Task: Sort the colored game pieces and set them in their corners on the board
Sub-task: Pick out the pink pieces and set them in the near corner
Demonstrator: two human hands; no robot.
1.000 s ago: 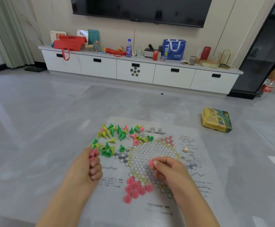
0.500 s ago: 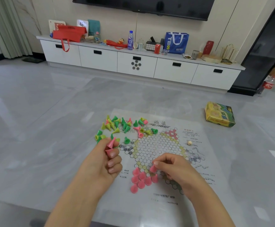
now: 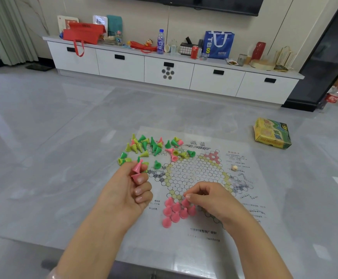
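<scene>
- A glossy grey tiled floor [image 3: 67, 121] is seen, with a long white cabinet [image 3: 184, 73] against the far wall; its top is crowded with bags, bottles and cans.
- A paper game board [image 3: 242, 200] is laid flat on the floor, printed with a hexagon-cell star field and blocks of text.
- A yellow-green game box [image 3: 272, 133] is noted on the floor, apart from the board's far right corner.
- A loose pile of mixed pieces [image 3: 152, 147], green, yellow-green and a few pink cones, is spread over the board's far left corner, some upright and some tipped over.
- A cluster of pink pieces [image 3: 175, 212] is set upright on the star point nearest the board's near edge, the pieces touching or just beside each other.
- The left hand [image 3: 127, 190] is held above the board's left edge, fingers curled; pink cones [image 3: 137, 167] are pinched between thumb and forefinger, at least two, the exact count unclear.
- The right hand [image 3: 211, 200] is lowered at the pink cluster's right side; one pink piece [image 3: 185, 202] is gripped at the fingertips, at or just above the board.
- A small pale bead-like object [image 3: 234, 168] is recorded on the board's right part, beside the printed text.
</scene>
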